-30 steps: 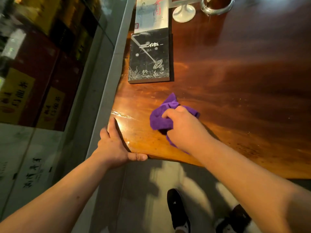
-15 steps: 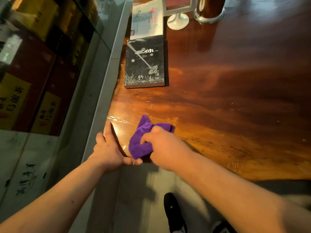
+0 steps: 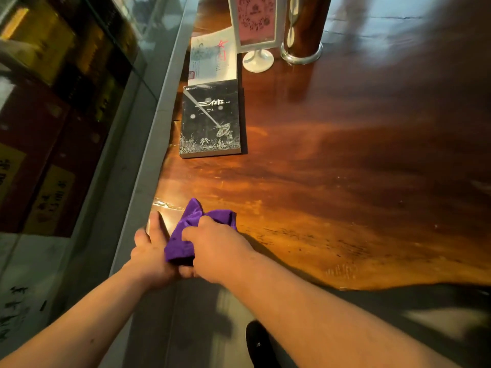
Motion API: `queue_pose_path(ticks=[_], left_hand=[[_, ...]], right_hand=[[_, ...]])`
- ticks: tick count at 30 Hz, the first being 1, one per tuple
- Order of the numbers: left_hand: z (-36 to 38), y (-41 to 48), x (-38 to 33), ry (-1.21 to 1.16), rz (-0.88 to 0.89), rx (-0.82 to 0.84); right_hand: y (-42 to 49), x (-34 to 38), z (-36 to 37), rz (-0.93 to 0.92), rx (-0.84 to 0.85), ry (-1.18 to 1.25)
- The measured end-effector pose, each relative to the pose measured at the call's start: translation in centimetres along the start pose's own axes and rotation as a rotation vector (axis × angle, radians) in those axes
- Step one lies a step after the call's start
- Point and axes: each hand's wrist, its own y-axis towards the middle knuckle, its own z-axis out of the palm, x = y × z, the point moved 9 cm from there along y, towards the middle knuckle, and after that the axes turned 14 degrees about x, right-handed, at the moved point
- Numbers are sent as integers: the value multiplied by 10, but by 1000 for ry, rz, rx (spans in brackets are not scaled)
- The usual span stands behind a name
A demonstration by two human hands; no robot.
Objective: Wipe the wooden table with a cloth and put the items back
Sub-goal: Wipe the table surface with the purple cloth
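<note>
Books [image 3: 211, 120], sign stand [image 3: 255, 27] beyond; right fingers [image 3: 191, 232] grip cloth [image 3: 186, 235]; left fingers [image 3: 155, 221] flat.

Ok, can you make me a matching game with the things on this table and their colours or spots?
Things:
1. cloth
2. black book
3. sign holder
4. left hand

Descriptions:
A. white frame around a pink card
B. braced on the table's near corner
C. purple, bunched under the right hand
D. lying flat by the table's left edge, starry cover up

Pairs: 1-C, 2-D, 3-A, 4-B
</note>
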Motion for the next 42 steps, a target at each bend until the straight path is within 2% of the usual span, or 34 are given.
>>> queue_pose_path(ticks=[3, 6, 8, 12, 17, 24, 28, 34, 38, 40, 42], left_hand=[[-9, -11, -8, 3, -7, -39], [-31, -28, -36, 146, 97, -290], [-32, -38, -74, 242, 232, -369], [-14, -41, -167, 358, 467, -354], [9, -22, -283, 417, 615, -389], [32, 30, -418, 471, 662, -429], [36, 67, -480, 444, 589, -435], [37, 87, -516, 434, 508, -473], [36, 86, -514, 452, 484, -440], [36, 86, -515, 463, 475, -424], [37, 86, -514, 463, 468, -408]], right_hand=[[-25, -43, -17, 90, -31, 22], [-56, -102, -57, 225, -177, 61], [-76, -145, -85, 308, -256, 87], [-107, -221, -137, 391, -374, 58], [-132, -304, -200, 437, -470, -1], [-191, -425, -275, 540, -581, -58], [-236, -496, -309, 628, -623, -36], [-289, -589, -358, 814, -717, 5], [-270, -602, -378, 861, -795, 114], [-237, -580, -385, 796, -790, 120], [-194, -542, -383, 654, -747, 99]])
